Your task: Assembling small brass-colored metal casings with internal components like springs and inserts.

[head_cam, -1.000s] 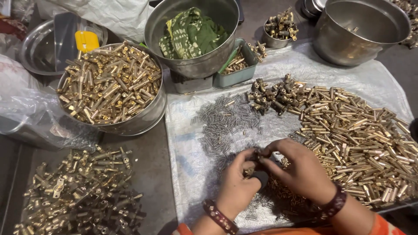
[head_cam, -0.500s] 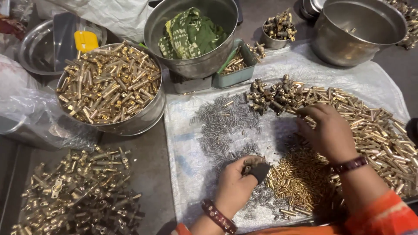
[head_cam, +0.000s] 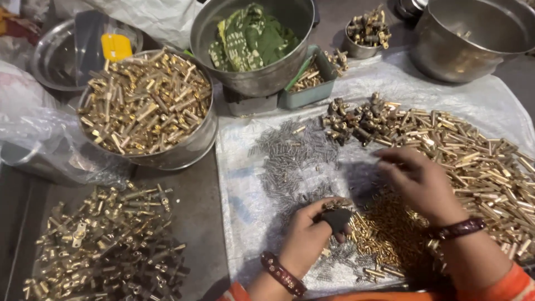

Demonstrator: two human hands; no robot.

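My left hand is closed around a small dark part with a bit of brass at its top, low on the white sheet. My right hand hovers with spread fingers over the edge of a big pile of brass tubes and holds nothing that I can see. Small brass pins lie between the two hands. A patch of grey metal screws is just beyond my left hand. Dark-and-brass assembled pieces sit at the far end of the tube pile.
A steel bowl heaped with brass parts stands at left. A pot holding green cloth, a small green tray, a small bowl of fittings and a large steel pot line the back. More brass assemblies lie lower left.
My right hand left my left hand, swung out to the brass tube pile, and has now drawn back a little. My left hand stayed in place with the dark part.
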